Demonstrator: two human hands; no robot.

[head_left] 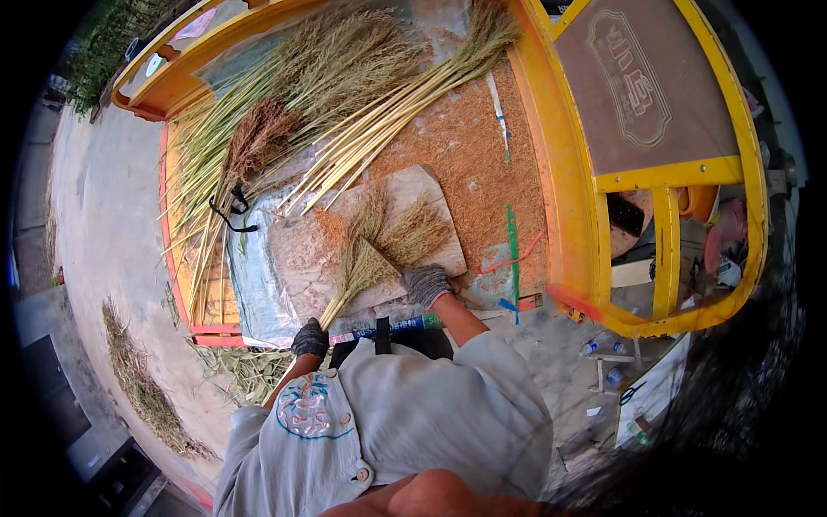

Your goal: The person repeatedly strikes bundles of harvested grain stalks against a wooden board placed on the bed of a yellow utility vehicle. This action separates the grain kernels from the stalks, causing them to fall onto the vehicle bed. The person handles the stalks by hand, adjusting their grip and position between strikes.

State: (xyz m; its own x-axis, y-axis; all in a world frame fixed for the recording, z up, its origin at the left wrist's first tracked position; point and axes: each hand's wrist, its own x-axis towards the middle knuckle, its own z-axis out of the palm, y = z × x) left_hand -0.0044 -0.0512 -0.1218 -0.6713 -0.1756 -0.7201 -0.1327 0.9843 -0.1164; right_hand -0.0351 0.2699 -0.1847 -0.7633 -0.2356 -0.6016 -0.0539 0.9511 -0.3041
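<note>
Yellow-framed cart bed (551,172), chaff-strewn: carries all.
Loose long green-stalked grass bundles (345,95): far side of board.
Worn pale wooden board (431,207): centre.
Small tufted straw bunch (366,263): on board.
L gloved hand (310,338): near edge, grip closed on stalk end.
R gloved hand (426,283): flat, fingers spread, pressing bunch's tuft to board.

Bright even daylight, soft short shadows, sharp centre, strong fisheye bending and black vignette at the rim

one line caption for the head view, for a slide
Gloved left hand grips a straw bundle while the right hand presses it on a wooden board.
</note>
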